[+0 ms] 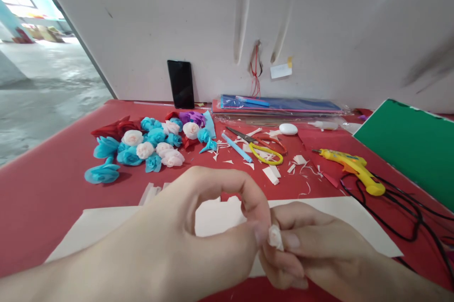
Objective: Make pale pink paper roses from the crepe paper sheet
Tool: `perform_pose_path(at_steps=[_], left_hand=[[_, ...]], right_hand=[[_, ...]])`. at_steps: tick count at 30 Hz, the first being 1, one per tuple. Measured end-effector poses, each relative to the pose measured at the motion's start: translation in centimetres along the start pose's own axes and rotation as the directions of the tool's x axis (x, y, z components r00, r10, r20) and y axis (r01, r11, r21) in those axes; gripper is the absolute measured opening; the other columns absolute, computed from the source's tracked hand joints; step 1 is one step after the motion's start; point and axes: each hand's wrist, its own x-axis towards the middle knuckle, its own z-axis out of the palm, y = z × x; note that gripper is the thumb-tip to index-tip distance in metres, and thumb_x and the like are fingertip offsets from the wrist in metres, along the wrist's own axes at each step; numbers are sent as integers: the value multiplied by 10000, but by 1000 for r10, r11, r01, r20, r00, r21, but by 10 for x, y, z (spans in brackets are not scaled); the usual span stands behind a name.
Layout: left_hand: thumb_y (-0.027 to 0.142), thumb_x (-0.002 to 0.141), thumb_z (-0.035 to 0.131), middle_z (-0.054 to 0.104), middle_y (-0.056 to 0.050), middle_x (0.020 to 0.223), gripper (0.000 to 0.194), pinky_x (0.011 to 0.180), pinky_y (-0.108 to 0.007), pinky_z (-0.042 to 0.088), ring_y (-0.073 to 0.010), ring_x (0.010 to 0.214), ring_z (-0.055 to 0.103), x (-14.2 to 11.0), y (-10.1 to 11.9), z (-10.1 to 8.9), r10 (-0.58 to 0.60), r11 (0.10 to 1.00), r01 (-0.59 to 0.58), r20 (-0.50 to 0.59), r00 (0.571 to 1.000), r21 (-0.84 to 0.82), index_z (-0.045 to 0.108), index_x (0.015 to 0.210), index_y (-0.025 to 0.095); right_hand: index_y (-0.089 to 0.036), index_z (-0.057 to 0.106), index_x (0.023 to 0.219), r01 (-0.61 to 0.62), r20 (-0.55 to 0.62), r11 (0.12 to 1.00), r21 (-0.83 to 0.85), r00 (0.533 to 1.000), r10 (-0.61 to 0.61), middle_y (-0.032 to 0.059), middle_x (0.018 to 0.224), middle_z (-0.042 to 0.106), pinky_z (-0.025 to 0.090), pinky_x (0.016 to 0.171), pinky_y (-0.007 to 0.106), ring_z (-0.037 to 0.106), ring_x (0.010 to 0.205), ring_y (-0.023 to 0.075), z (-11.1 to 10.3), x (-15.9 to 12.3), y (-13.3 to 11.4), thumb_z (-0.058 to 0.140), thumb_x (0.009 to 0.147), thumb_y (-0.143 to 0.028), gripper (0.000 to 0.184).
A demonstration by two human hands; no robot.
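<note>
A small white paper rosebud is pinched between the fingers of both hands, above a white sheet of paper on the red table. My left hand comes in from the left, thumb and forefinger closed in a ring with their tips against the bud. On the bud's other side, my right hand grips it between thumb and fingers. Part of the bud is hidden by the fingertips. Behind my hands lies a pile of blue paper flowers, with pale pink paper flowers among them.
Yellow-handled scissors, a blue pen and paper scraps lie beyond my hands. A yellow glue gun with a black cord rests at right, near a green board. A black phone leans on the wall.
</note>
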Motion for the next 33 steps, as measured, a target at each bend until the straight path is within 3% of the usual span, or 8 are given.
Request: perform_pose_path(at_steps=[6,16,23,29,33], left_hand=[[269,778,589,617,49,674,80,641,-176,495,-115,646,570,-1,-2,2,72,997,-71,20,997,-44,613,701,263],[269,746,616,642,32,645,79,599,-234,463,-151,615,537,-3,2,2,67,995,-66,-12,998,70,598,671,257],[252,740,644,634,33,643,47,593,-238,467,-153,621,555,-6,-9,0,69,996,-68,-4,998,60,626,706,280],[283,801,614,699,9,771,20,739,-285,525,-189,749,641,-9,-17,-2,14,997,-4,144,990,-74,617,787,269],[290,849,586,700,15,764,57,770,-272,529,-179,766,652,-11,-17,-2,32,999,-29,190,981,-20,609,801,271]], right_hand=[[-122,608,733,-33,-11,999,41,999,34,-35,589,453,309,518,163,395,517,57,2,1,1,636,822,-242,152],[-117,608,742,-79,-10,994,78,997,79,-40,572,454,348,528,145,410,506,53,2,0,2,645,794,-243,141],[-122,624,730,-135,-6,989,66,991,135,-61,526,402,330,491,145,374,468,49,1,-1,1,642,764,-229,114],[-124,647,720,-172,15,985,28,985,171,-54,517,466,348,466,124,420,454,39,-4,3,-1,652,706,-219,96],[-124,662,708,-225,23,974,-29,974,225,-53,513,510,360,444,99,430,433,23,-5,4,-2,661,671,-212,96]])
